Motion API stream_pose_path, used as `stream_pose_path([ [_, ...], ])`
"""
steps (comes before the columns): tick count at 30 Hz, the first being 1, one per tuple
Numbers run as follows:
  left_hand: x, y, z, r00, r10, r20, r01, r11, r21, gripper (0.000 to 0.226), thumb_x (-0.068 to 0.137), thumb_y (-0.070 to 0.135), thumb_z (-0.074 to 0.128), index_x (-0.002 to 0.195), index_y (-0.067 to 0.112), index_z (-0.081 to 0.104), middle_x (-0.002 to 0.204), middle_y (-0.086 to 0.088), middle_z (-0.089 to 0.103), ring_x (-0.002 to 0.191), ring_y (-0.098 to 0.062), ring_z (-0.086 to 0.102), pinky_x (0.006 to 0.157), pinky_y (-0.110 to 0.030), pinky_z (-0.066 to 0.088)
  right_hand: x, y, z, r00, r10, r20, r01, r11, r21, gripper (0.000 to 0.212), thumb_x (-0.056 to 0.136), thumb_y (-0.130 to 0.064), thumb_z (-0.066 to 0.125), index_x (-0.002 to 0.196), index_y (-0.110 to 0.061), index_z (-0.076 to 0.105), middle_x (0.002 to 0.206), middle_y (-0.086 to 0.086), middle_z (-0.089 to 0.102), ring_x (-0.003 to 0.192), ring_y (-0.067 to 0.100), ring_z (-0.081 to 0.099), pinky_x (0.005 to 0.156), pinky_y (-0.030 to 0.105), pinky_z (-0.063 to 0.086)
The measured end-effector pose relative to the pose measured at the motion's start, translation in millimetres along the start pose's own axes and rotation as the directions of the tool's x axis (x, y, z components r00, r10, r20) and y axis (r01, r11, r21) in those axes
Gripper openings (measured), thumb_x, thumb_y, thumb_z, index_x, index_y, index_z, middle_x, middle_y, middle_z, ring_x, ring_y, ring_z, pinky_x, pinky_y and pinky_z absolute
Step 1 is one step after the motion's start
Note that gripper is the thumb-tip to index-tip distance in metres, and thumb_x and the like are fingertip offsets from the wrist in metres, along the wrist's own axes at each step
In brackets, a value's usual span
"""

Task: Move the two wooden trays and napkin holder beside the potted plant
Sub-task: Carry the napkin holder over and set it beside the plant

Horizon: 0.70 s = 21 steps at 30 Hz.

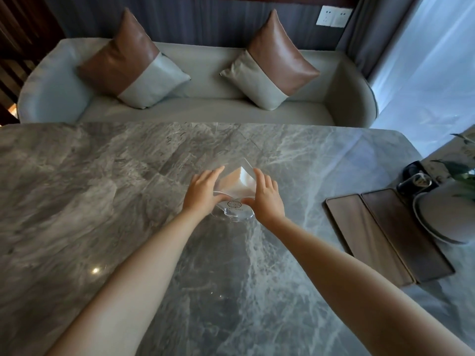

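While 2 trays point(385, 235) lie aside, hands point(203, 192) clasp napkin holder point(235, 209).

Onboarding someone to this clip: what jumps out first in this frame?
Mid-table, the left hand and right hand cup a clear napkin holder with white napkins. At the right edge, two wooden trays lie side by side against the potted plant. Behind the marble table is a sofa.

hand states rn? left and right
Left hand: fingers pressed on the left side of the clear acrylic napkin holder with white napkins.
Right hand: fingers pressed on its right side.
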<state>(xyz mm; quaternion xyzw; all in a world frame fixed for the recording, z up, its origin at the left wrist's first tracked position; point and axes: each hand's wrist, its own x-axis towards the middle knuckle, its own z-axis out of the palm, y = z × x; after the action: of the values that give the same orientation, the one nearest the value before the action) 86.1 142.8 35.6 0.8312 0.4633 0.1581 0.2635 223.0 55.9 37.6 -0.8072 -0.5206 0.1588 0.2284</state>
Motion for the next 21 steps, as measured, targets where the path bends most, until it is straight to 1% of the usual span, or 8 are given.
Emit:
stream_pose_path([
  [4,-27.4,18.2,6.9,0.999,0.001,0.034,-0.001,1.000,-0.015,0.082,0.066,0.030,0.079,0.137,0.021,0.040,0.136,-0.008,0.051,0.124,-0.030,0.043,0.102,-0.039,0.036,-33.2,12.5,-9.3,1.000,0.015,-0.012,-0.015,1.000,-0.007,0.082,0.080,-0.029,0.068,0.146,-0.015,0.021,0.141,0.007,0.040,0.124,0.027,0.037,0.099,0.036,0.040],
  [10,-67.3,50.7,18.8,0.996,0.014,0.092,-0.012,1.000,-0.020,0.081,0.068,0.025,0.078,0.138,0.023,0.038,0.139,-0.007,0.049,0.125,-0.029,0.040,0.102,-0.039,0.036,-82.6,34.8,-29.9,0.999,0.047,0.005,-0.047,0.999,0.022,0.085,0.077,-0.031,0.071,0.145,-0.016,0.022,0.140,0.007,0.041,0.124,0.027,0.037,0.100,0.037,0.040],
  [14,-90.8,78.7,30.1,0.986,0.091,0.137,-0.093,0.996,0.008,0.083,0.065,0.031,0.080,0.138,0.024,0.040,0.134,-0.007,0.053,0.120,-0.029,0.045,0.100,-0.033,0.035,-120.4,58.3,-47.2,0.997,0.082,-0.007,-0.082,0.994,0.076,0.085,0.075,-0.031,0.073,0.143,-0.015,0.025,0.138,0.007,0.043,0.124,0.025,0.038,0.102,0.035,0.037],
  [17,-101.1,107.6,41.2,0.971,0.151,0.185,-0.159,0.987,0.029,0.085,0.064,0.035,0.079,0.138,0.023,0.039,0.134,-0.006,0.053,0.121,-0.028,0.045,0.101,-0.029,0.032,-147.9,80.5,-65.0,0.991,0.126,-0.053,-0.120,0.987,0.103,0.085,0.074,-0.033,0.074,0.142,-0.014,0.027,0.134,0.007,0.046,0.121,0.025,0.041,0.098,0.034,0.037],
  [21,-107.0,156.9,61.8,0.941,0.246,0.232,-0.262,0.964,0.040,0.084,0.065,0.036,0.079,0.138,0.025,0.039,0.133,-0.005,0.053,0.122,-0.026,0.044,0.101,-0.033,0.035,-178.7,114.2,-98.8,0.969,0.206,-0.133,-0.192,0.975,0.112,0.085,0.073,-0.036,0.074,0.141,-0.018,0.028,0.134,0.004,0.045,0.120,0.024,0.040,0.096,0.036,0.041],
])
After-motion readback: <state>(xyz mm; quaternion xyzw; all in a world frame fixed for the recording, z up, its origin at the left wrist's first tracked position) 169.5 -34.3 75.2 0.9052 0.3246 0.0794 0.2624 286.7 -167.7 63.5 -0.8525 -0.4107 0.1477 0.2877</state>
